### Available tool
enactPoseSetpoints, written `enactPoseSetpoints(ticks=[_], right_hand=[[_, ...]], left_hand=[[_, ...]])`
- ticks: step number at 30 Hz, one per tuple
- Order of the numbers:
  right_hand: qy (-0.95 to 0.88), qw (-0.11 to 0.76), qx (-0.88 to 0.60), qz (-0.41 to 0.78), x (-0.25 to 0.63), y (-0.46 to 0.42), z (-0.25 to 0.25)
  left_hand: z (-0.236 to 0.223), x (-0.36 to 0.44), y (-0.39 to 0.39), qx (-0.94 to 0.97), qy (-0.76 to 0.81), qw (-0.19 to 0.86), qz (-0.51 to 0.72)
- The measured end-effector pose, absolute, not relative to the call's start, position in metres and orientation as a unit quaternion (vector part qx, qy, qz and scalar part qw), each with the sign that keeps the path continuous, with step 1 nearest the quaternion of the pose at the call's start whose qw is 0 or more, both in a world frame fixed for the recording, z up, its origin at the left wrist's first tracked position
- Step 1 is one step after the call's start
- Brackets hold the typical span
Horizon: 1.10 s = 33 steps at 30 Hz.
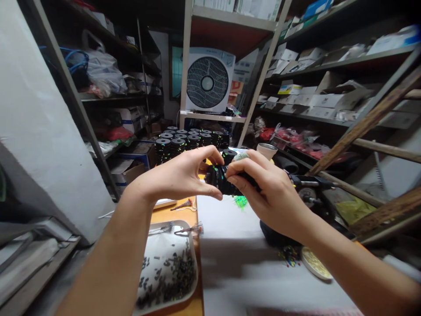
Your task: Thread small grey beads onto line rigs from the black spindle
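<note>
A black spool-like cylinder (216,177) with ridges and small green flecks is held up in front of me, over the table. My left hand (184,173) curves about its left end, fingers over the top and thumb along the lower side, with a gap at the palm. From the right, my right hand (263,182) is closed on the cylinder, thumb and index finger pressed together on its front. A pale green cover (241,156) sits on one fingertip. My right hand hides the cylinder's far end. Bright green strands (240,202) show just below.
Several similar black spools (179,142) stand behind. A white tray (195,267) of small dark pieces is at lower left. A round dish (315,263) lies at right, near a black machine (309,193). A box fan (210,81), loaded shelves and a wooden ladder (371,118) surround the table.
</note>
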State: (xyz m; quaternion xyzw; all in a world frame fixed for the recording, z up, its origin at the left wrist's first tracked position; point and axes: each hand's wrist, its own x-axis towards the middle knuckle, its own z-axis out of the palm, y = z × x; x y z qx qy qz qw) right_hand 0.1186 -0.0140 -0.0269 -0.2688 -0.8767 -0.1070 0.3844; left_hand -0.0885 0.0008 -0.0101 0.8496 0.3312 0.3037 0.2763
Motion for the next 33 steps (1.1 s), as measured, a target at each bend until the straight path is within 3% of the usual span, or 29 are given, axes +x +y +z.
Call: enactPoseSetpoints(ticks=[21,29,33], right_hand=[[-0.871,0.369,-0.145,-0.289,0.127,-0.007,-0.039],[-0.915,0.294,-0.127,-0.246,0.146,-0.014,-0.035],[-0.884,0.347,-0.252,-0.186,0.171,-0.007,-0.024]], left_hand=[[-0.011,-0.088,0.002,0.854,0.329,0.249,0.316],[-0.01,-0.088,0.002,0.845,0.342,0.276,0.304],[-0.005,-0.097,-0.002,0.834,0.381,0.28,0.285]])
